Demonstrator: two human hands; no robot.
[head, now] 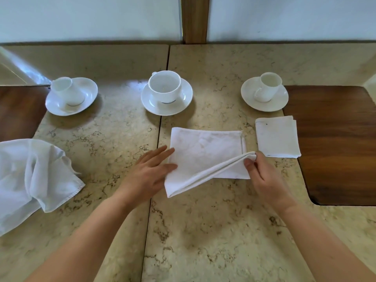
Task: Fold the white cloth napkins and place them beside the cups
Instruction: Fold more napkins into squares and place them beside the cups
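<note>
Napkin (205, 155) number two sits mid-fold at table centre: your right hand (262, 176) pinches its near right corner, lifted off the marble, while your left hand (150, 171) lies flat with straight fingers pressing its left edge. At two o'clock, one folded napkin (277, 137) already lies beside the right cup (268, 86). At nine o'clock, a crumpled napkin (30, 178) waits. I judge roughly one third done.

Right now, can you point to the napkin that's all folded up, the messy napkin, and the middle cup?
Folded napkin (277, 137): head view, the middle of its flat top.
Crumpled napkin (30, 176): head view, its bunched middle folds.
Middle cup (164, 92): head view, its outer front wall.
</note>
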